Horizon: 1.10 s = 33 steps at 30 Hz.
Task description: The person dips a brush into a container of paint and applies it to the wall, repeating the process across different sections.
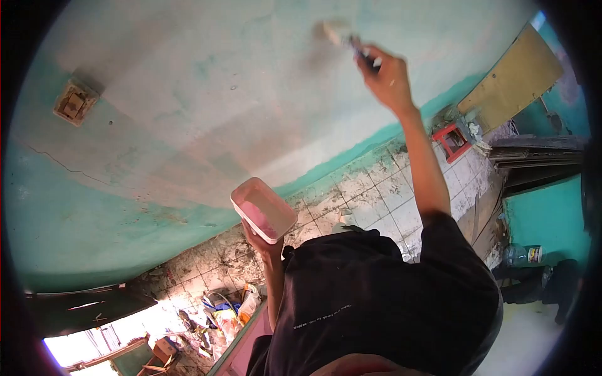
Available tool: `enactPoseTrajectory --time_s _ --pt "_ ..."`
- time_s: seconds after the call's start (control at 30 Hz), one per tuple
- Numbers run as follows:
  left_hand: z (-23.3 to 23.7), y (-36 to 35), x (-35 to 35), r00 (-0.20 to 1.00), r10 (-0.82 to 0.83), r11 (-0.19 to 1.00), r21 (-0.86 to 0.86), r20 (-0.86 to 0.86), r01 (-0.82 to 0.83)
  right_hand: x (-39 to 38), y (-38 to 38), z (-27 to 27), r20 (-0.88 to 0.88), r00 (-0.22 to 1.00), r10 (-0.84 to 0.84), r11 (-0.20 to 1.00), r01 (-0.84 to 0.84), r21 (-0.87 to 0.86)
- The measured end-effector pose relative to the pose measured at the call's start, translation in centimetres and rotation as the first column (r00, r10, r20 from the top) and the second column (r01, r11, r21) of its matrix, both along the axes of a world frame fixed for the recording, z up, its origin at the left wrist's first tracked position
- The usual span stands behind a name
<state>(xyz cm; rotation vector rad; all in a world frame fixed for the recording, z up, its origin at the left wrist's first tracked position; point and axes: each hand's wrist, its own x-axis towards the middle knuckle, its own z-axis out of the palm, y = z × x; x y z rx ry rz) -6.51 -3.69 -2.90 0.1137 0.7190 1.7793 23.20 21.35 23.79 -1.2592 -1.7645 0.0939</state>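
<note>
Brush [348,41] in R hand [389,78] has pale bristles [337,32], dk handle [368,61].

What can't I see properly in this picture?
All in the head view:
- Bristles of the brush in the right hand: blurred.
- Some fingers of the left hand: hidden by the tub.
- Words on the jar's label: too small to read.
- Far ends of the dark panels: lost at the picture's dark round edge.
</note>
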Motion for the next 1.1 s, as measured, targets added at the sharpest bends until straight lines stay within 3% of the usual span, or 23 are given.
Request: enactPoseTrajectory --time_s 0.03,0.1,0.13,0.2,0.27,0.3,0.33,0.37,0.43,0.5,0.53,0.57,0.63,0.7,0.77,0.8,0.87,0.9,0.93,0.97,1.0,1.03,1.1 --pt "-0.9 0.0 -0.1 0.981 -0.035 0.999 0.033 0.192 0.029 0.4 0.8 1.6 -0.018 1.0 0.007 0.987 -0.004 0.161" --pt "0.0 0.2 0.6 0.988 -0.031 1.0 0.002 0.153 0.031 0.5 1.9 1.9 -0.011 1.0 -0.028 0.976 0.03 0.215" --pt "0.1 0.3 0.9 0.999 -0.025 1.0 0.0 0.037 0.025 0.0 2.0 0.8 0.004 0.999 -0.041 0.986 0.04 0.163" --pt "1.4 0.7 1.9 0.996 -0.014 1.0 0.005 -0.083 0.014 -0.7 2.5 -5.4 0.037 0.998 -0.041 0.989 0.036 0.141" --pt "4.4 0.5 3.7 0.924 0.045 0.984 -0.142 -0.38 -0.106 -0.9 1.8 -13.9 0.073 0.997 0.009 0.999 -0.006 -0.038" --pt "3.1 0.5 3.2 0.924 0.049 0.984 -0.14 -0.379 -0.11 -0.6 1.6 -18.3 0.173 0.985 0.01 0.989 0.016 -0.15" --pt "0.8 0.6 2.4 0.992 0.019 0.997 -0.07 -0.127 -0.028 0.0 1.2 -19.7 0.304 0.945 0.12 0.877 0.043 -0.478" --pt "0.7 0.6 2.0 0.991 -0.037 0.999 0.02 0.127 0.035 0.4 1.0 -20.4 0.302 0.945 0.123 0.878 0.038 -0.477" --pt "0.6 0.5 2.3 0.987 -0.032 0.999 0.025 0.157 0.028 0.6 1.7 -21.2 0.312 0.947 0.078 0.964 0.007 -0.265" --pt "2.0 0.3 3.2 0.98 -0.024 1.0 0.014 0.199 0.021 -0.5 1.8 -10.6 0.308 0.95 0.056 0.96 0.034 -0.278" --pt "2.8 0.1 3.8 0.989 -0.006 0.999 -0.043 -0.15 0.0 -0.9 0.9 -5.3 0.234 0.972 0.026 0.977 0.026 -0.213" --pt "3.1 -0.1 4.2 0.877 -0.015 0.995 -0.095 -0.481 -0.035 -1.0 0.5 -1.6 0.123 0.991 0.054 0.989 -0.036 -0.142" --pt "2.8 0.0 4.2 0.909 -0.026 0.993 -0.112 -0.417 -0.023 -1.7 1.0 1.5 -0.016 0.997 0.079 0.951 -0.071 0.302" --pt "2.7 0.3 4.1 0.936 -0.025 0.993 -0.116 -0.352 -0.017 -2.7 0.7 1.5 -0.085 0.996 0.039 0.958 -0.013 0.285" --pt "2.7 0.1 4.1 0.95 -0.005 0.989 -0.142 -0.311 -0.041 -3.6 2.1 -4.8 -0.02 1.0 -0.014 0.973 0.019 0.23" --pt "2.2 -0.1 3.7 0.95 -0.003 0.988 -0.147 -0.313 -0.046 -4.2 2.8 -9.6 -0.029 0.999 -0.025 0.949 0.033 0.314" --pt "0.2 -0.5 2.8 1.0 0.007 1.0 -0.031 0.023 -0.006 -4.5 2.2 -19.5 -0.006 1.0 -0.031 0.974 0.031 0.223" --pt "-0.1 -0.6 2.8 1.0 0.012 0.999 -0.035 0.022 -0.011 -4.3 1.7 -23.9 0.042 0.999 -0.035 0.994 0.03 0.109" --pt "-0.4 -0.7 2.6 0.994 0.006 1.0 0.004 0.109 -0.006 -4.2 0.1 -25.3 0.105 0.993 -0.05 0.971 0.072 -0.227" --pt "-0.4 -0.9 2.5 0.981 -0.004 0.999 0.042 0.194 -0.004 -3.7 0.3 -26.6 0.101 0.994 -0.046 0.97 0.068 -0.235" --pt "0.4 -1.2 2.9 0.961 -0.001 0.996 -0.082 -0.276 -0.023 -3.0 0.5 -27.7 0.231 0.973 0.001 0.911 0.094 -0.401" --pt "0.6 -1.7 2.7 0.96 -0.008 0.995 -0.097 -0.28 -0.02 -2.5 0.3 -29.0 0.345 0.936 0.07 0.822 0.142 -0.552" --pt "0.9 -1.3 2.5 0.999 0.004 0.999 -0.046 0.054 -0.001 -2.7 0.6 -21.6 0.185 0.983 0.023 0.875 0.07 -0.479"
